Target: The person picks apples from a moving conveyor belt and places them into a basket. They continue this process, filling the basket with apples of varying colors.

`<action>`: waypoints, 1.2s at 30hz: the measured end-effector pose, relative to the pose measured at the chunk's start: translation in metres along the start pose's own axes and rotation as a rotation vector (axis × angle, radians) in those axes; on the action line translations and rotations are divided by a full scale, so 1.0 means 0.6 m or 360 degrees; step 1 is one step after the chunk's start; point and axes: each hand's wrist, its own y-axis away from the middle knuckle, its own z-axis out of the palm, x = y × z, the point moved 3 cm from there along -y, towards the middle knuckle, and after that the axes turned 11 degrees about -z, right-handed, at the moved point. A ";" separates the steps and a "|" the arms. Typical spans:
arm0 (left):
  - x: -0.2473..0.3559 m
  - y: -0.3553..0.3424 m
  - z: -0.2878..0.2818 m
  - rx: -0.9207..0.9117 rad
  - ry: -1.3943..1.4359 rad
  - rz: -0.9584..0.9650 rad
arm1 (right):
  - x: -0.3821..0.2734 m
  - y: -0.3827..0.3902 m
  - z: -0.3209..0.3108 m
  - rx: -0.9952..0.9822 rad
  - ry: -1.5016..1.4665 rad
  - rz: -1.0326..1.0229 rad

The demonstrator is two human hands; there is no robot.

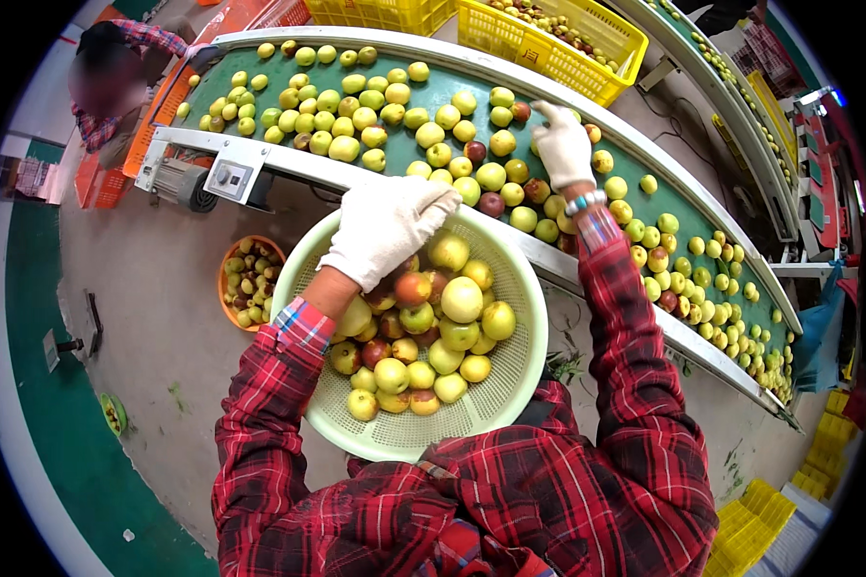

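A pale green plastic colander sits in front of me, holding several yellow-green and reddish-brown jujubes. My left hand, in a white glove, lies over its far rim with the fingers curled together. Whatever is under those fingers is hidden. Beyond the colander, a green conveyor belt carries many more such fruits. My right hand, also gloved in white, reaches over the belt with its index finger stretched out. Its fingertips are close to a dark red jujube, and no fruit shows in its grip.
An orange basket of fruit stands on the floor left of the colander. A motor and control box are fixed to the belt's near side. Yellow crates stand beyond the belt. Another person is at the far left.
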 end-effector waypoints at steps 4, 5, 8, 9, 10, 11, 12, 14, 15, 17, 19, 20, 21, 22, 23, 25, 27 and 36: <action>0.009 0.003 -0.001 0.0053 0.0047 0.0063 | 0.007 -0.081 0.073 -0.0360 0.0249 -0.0084; 0.016 0.004 -0.007 0.0024 0.0005 0.0021 | 0.018 -0.087 0.090 -0.0436 0.0298 -0.0003; 0.015 0.014 -0.007 0.0041 0.0014 0.0009 | 0.022 -0.088 0.081 -0.0506 0.0367 0.0002; 0.010 0.019 -0.012 0.0049 -0.0033 -0.0002 | 0.007 -0.087 0.079 -0.0582 0.0358 0.0025; 0.008 0.022 -0.014 0.0050 -0.0060 0.0001 | -0.009 -0.073 0.061 -0.0401 0.0344 -0.0107; 0.007 0.024 -0.014 0.0045 -0.0066 -0.0017 | -0.025 -0.052 0.042 -0.0217 0.0331 -0.0235; 0.012 0.022 -0.015 0.0038 -0.0056 -0.0016 | -0.045 -0.033 0.014 -0.0094 0.0112 -0.0399; 0.022 0.020 -0.015 0.0019 -0.0048 -0.0028 | -0.092 0.023 -0.022 -0.0305 -0.0210 -0.0443; 0.025 0.020 -0.017 0.0011 -0.0059 -0.0032 | -0.129 0.049 -0.037 -0.0440 -0.0331 -0.0585; 0.026 0.022 -0.015 0.0002 -0.0080 -0.0031 | -0.183 0.086 -0.040 -0.0900 -0.0156 -0.0890; 0.030 0.020 -0.008 0.0048 -0.0048 0.0030 | -0.188 0.093 -0.017 -0.0670 -0.0208 -0.1077; 0.035 0.019 -0.007 0.0056 -0.0044 0.0051 | -0.184 0.087 -0.007 -0.0712 -0.0161 -0.1063; 0.036 0.022 -0.010 0.0062 -0.0063 0.0053 | -0.191 0.079 0.003 -0.0751 -0.0141 -0.1062; 0.037 0.022 -0.008 0.0069 -0.0052 0.0056 | -0.194 0.074 0.010 -0.0790 -0.0123 -0.1065; 0.035 0.021 -0.002 0.0079 -0.0042 0.0055 | -0.192 0.071 0.019 -0.0853 -0.0033 -0.1031; 0.036 0.018 -0.005 0.0102 -0.0020 0.0054 | -0.200 0.056 0.038 -0.0958 0.0144 -0.0985; 0.039 0.020 -0.006 0.0119 0.0006 0.0071 | -0.182 0.060 0.037 -0.0696 -0.0011 -0.1047; 0.051 0.039 -0.022 0.0092 -0.0118 -0.0024 | 0.016 0.126 -0.110 0.0383 -0.1814 0.0643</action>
